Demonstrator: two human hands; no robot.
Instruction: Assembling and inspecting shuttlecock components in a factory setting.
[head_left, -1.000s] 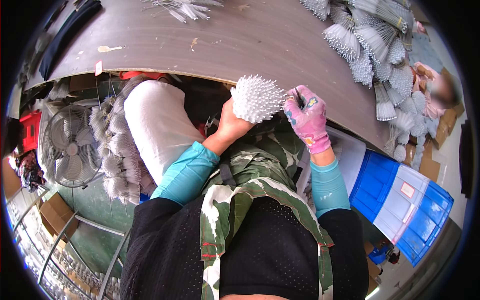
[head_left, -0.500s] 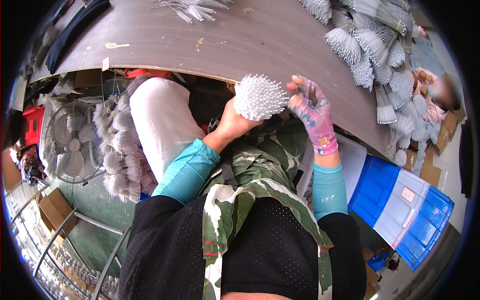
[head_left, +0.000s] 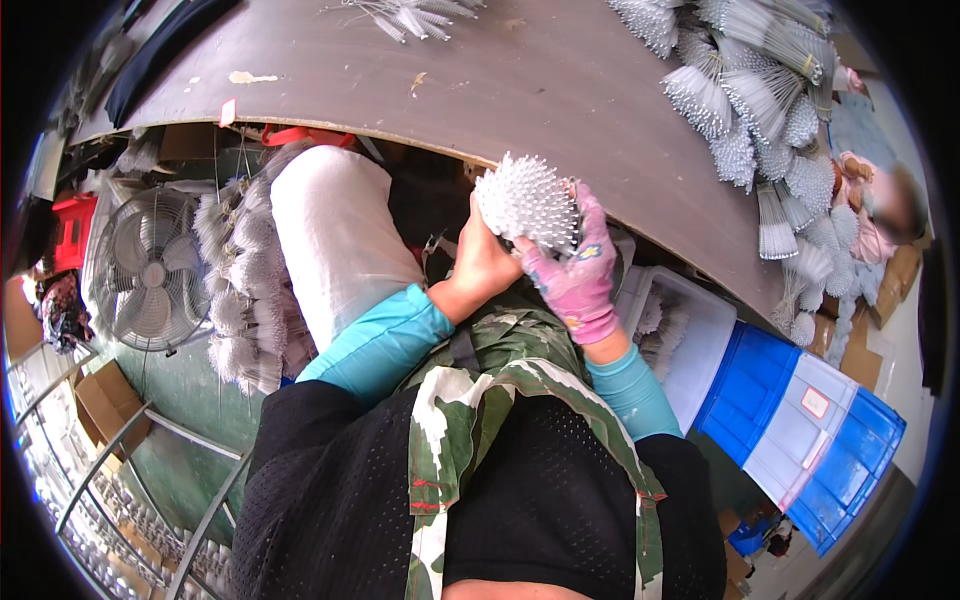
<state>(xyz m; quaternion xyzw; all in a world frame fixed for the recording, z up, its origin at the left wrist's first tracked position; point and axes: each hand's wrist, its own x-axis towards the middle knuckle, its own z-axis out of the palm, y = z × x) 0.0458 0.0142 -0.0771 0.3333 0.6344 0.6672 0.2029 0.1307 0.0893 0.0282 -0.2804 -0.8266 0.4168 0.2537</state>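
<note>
A round bundle of small white-tipped brushes (head_left: 528,203) is held up over my lap, its many tips facing upward. My bare left hand (head_left: 482,262) wraps around its left and lower side. On the other side, my right hand (head_left: 580,262), in a pink flowered fingerless glove, closes against the bundle with thumb and fingers. The lower part of the bundle is hidden behind both hands. A camouflage apron (head_left: 530,345) lies across my lap just beneath.
Many tied brush bundles (head_left: 750,110) are heaped at the table's (head_left: 520,90) far right, with loose brushes (head_left: 400,15) at its far edge. Blue and grey crates (head_left: 800,420) stand to my right. On the left are a fan (head_left: 150,270), hanging brushes and metal rails. Another person (head_left: 880,200) sits at far right.
My right hand has come down and left from beside the bundle and now grips its right side. The left hand keeps holding the bundle.
</note>
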